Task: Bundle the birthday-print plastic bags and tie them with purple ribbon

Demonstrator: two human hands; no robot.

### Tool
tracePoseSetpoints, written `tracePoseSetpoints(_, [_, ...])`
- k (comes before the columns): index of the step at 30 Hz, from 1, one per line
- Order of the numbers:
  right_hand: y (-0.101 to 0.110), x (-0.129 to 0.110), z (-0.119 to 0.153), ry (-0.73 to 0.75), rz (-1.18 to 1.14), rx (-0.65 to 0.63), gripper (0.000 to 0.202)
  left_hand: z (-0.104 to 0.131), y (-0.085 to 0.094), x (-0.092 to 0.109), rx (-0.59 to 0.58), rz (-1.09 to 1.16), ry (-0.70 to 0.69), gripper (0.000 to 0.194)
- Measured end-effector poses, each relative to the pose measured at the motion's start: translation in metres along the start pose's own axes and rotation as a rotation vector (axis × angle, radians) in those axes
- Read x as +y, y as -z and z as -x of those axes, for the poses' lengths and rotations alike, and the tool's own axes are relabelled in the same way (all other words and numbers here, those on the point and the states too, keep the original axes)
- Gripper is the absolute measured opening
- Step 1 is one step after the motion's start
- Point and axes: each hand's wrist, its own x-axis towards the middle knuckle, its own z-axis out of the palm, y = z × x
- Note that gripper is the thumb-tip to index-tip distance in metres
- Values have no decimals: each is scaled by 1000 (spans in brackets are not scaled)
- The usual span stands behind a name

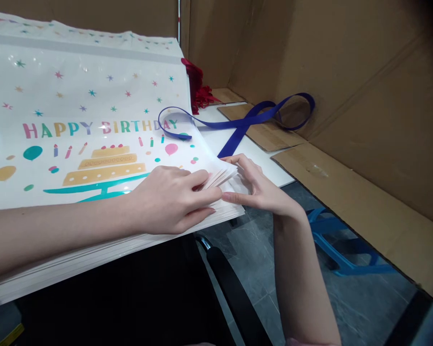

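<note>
A thick stack of white, glossy birthday-printed sheets (104,103) fills the left side, showing a cake, balloons, stars and "HAPPY BIRTHDAY". Whether they are single sheets or flat bags I cannot tell. My left hand (182,199) reaches across the print, its fingers closed on the near right corner, where several layers bend up and fan apart. Facing it, my right hand (261,187) holds the same corner from the right, thumb in front and fingers behind the fanned edges. A dark blue ribbon (238,126) lies looped just beyond, one end resting on the top sheet.
Red tasselled cloth or cord (198,89) sits behind the stack. Cardboard walls (339,81) rise at the back and right, with a cardboard flap (332,178) along the right edge. Below are a black chair armrest (234,288) and a blue plastic stool (341,245).
</note>
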Motion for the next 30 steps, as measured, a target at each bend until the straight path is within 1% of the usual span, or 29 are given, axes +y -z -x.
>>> tracePoseSetpoints(4, [1, 3, 2, 11, -51, 1, 69, 1, 0, -1, 8, -2, 5, 20])
tracePoseSetpoints(9, [3, 8, 3, 69, -136, -21, 72, 2, 0, -3, 14, -25, -6, 22])
tracePoseSetpoints(15, [3, 6, 2, 19, -107, -50, 71, 3, 1, -2, 36, -38, -25, 28])
tracePoseSetpoints(19, [1, 4, 2, 6, -60, -38, 70, 1, 0, -2, 42, -43, -33, 21])
tracePoseSetpoints(23, [0, 4, 2, -5, -17, -8, 71, 0, -1, -2, 33, -30, -22, 27])
tracePoseSetpoints(25, [0, 4, 3, -4, -29, -14, 71, 0, 0, -2, 29, -32, -19, 27])
tracePoseSetpoints(30, [2, 6, 3, 23, -101, -44, 72, 1, 0, -2, 47, -37, -26, 20])
